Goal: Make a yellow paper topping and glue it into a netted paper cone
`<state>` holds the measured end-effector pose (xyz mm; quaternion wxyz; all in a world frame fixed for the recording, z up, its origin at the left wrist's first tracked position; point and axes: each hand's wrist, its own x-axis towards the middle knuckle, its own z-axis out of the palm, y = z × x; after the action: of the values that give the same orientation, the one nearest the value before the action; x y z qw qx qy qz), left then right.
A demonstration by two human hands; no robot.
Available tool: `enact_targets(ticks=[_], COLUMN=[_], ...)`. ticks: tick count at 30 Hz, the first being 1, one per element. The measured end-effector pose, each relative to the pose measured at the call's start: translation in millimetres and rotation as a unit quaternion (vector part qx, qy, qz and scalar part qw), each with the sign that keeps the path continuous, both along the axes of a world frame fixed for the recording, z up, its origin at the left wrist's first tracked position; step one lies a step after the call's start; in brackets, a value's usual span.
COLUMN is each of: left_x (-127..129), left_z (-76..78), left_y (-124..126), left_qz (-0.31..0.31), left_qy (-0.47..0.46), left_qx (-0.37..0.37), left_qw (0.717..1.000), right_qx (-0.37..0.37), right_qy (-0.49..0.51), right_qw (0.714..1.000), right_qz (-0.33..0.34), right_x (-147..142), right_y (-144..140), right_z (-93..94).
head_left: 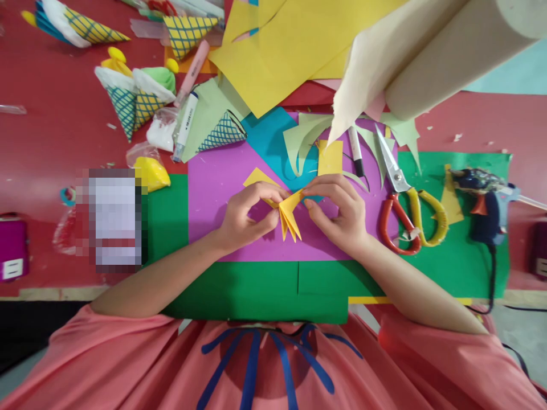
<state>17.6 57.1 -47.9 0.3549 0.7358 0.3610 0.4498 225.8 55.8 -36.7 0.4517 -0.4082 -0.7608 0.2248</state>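
Note:
A small piece of folded yellow paper (290,212), with several pointed pleats fanning downward, is between my two hands over a purple sheet (205,228). My left hand (252,213) pinches its left side between thumb and fingers. On the other side, the fingertips of my right hand (339,210) touch its upper right corner, the thumb a little apart below. Behind my left fingers lies a flat yellow paper strip (258,177). Scissors (399,182) with red and yellow handles rest open to the right of my right hand.
A glue gun (489,205) lies at the right on green sheets (427,171). Farther back are a large paper roll (453,68), yellow sheets (290,51), pale green scraps (299,142) and a marker (186,125). Several paper cones (224,132) stand or lie at the upper left.

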Motion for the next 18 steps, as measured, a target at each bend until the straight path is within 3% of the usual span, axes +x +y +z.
enact_targets(ticks=[7, 18], left_x=[-0.3, 0.8], left_z=[-1.3, 2.7], left_y=[0.9, 1.8], left_qz=[0.009, -0.02], left_qy=[0.005, 0.032], left_qx=[0.024, 0.038], left_qw=[1.0, 0.999], right_qx=[0.02, -0.001], right_qy=[-0.005, -0.008], right_qw=[1.0, 0.997], right_qz=[0.003, 0.083], right_x=[-0.4, -2.4], right_y=[-0.3, -1.0], right_z=[1.7, 0.4])
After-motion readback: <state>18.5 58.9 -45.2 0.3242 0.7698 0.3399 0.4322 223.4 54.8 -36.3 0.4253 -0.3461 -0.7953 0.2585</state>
